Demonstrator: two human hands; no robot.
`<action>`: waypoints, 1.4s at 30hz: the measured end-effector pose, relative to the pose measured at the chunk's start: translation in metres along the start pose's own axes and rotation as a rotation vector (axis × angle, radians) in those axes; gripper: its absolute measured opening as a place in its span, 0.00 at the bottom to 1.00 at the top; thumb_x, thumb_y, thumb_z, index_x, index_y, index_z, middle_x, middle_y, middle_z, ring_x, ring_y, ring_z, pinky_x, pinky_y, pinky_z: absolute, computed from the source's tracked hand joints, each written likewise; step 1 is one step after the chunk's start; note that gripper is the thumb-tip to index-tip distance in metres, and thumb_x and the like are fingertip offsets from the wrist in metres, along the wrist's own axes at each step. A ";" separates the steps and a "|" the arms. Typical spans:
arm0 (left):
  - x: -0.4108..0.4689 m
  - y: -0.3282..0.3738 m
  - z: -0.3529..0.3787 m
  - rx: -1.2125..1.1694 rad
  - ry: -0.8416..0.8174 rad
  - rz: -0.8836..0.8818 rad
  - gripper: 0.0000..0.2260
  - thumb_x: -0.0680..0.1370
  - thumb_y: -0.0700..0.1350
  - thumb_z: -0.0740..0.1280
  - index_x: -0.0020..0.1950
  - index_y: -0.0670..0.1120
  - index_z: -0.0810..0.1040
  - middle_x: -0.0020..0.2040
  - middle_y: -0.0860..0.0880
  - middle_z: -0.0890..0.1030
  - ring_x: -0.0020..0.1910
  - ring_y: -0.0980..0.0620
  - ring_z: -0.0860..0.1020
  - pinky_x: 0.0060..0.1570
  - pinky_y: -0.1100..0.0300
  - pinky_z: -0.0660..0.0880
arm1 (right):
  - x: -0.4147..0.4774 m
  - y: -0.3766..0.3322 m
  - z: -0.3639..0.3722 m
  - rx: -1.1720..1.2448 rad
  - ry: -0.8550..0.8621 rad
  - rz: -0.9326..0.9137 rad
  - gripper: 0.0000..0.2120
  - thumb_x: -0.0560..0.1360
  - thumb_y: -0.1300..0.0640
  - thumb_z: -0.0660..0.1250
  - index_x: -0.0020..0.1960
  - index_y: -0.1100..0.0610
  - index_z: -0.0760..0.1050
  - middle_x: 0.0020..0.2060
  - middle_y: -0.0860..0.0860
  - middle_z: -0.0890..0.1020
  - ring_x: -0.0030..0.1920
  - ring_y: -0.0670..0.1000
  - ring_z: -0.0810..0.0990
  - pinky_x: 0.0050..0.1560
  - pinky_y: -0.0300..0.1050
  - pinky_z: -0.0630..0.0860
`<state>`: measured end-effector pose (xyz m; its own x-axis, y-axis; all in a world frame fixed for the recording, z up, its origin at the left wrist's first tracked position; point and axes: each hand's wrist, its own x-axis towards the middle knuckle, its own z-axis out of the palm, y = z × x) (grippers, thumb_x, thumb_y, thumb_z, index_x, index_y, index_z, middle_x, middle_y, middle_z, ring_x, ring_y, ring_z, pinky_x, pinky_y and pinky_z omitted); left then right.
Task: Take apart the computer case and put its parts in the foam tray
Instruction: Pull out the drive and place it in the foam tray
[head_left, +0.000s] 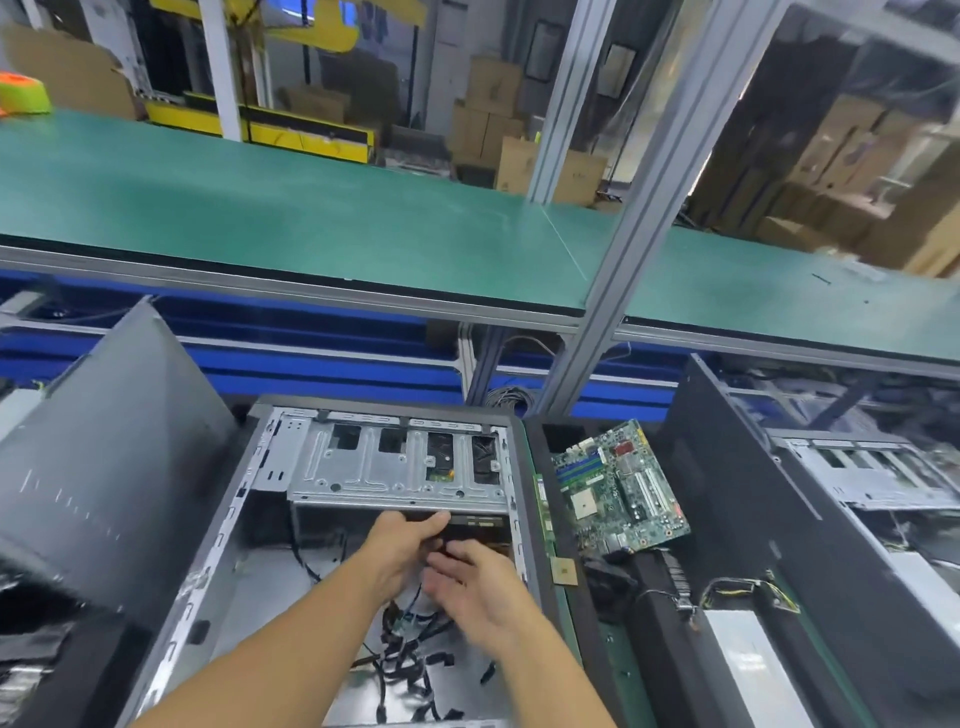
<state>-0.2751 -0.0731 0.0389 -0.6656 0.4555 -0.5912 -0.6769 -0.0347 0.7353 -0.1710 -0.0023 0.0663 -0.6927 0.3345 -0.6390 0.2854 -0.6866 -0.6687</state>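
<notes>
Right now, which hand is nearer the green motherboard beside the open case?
Right. The right hand is just left of the green motherboard; the left hand reaches farther left, at the silver metal drive cage.

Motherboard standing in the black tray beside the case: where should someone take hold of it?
By its bare side edges near the upper end, coming from above. The motherboard leans tilted in the foam tray, upper end free, its face crowded with chips and slots.

Cardboard boxes (488, 119) are stacked behind the green counter (260, 208), which is crossed by an aluminium post (649, 208).
</notes>
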 end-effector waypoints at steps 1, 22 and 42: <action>-0.001 0.000 -0.001 0.018 -0.014 0.001 0.07 0.76 0.34 0.72 0.47 0.33 0.75 0.37 0.37 0.81 0.36 0.43 0.79 0.32 0.55 0.77 | 0.005 0.004 -0.001 0.116 0.014 0.022 0.07 0.81 0.65 0.62 0.55 0.68 0.75 0.50 0.66 0.80 0.43 0.59 0.79 0.44 0.51 0.78; 0.002 0.006 -0.009 0.219 -0.197 -0.203 0.08 0.76 0.44 0.70 0.50 0.40 0.81 0.44 0.40 0.83 0.39 0.44 0.82 0.41 0.54 0.78 | -0.001 0.032 0.000 0.486 0.129 0.029 0.14 0.81 0.63 0.65 0.65 0.67 0.73 0.52 0.67 0.84 0.55 0.63 0.82 0.52 0.54 0.79; -0.039 0.000 -0.089 -0.149 -0.341 -0.251 0.29 0.51 0.34 0.84 0.50 0.29 0.83 0.53 0.27 0.80 0.45 0.33 0.84 0.41 0.41 0.82 | -0.040 0.018 -0.009 -0.022 -0.166 0.112 0.28 0.75 0.70 0.66 0.74 0.64 0.65 0.65 0.67 0.76 0.50 0.62 0.83 0.46 0.62 0.83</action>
<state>-0.2770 -0.1697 0.0320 -0.3505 0.7325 -0.5837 -0.8585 -0.0022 0.5127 -0.1319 -0.0218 0.0764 -0.7549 0.1449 -0.6397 0.3796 -0.6989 -0.6062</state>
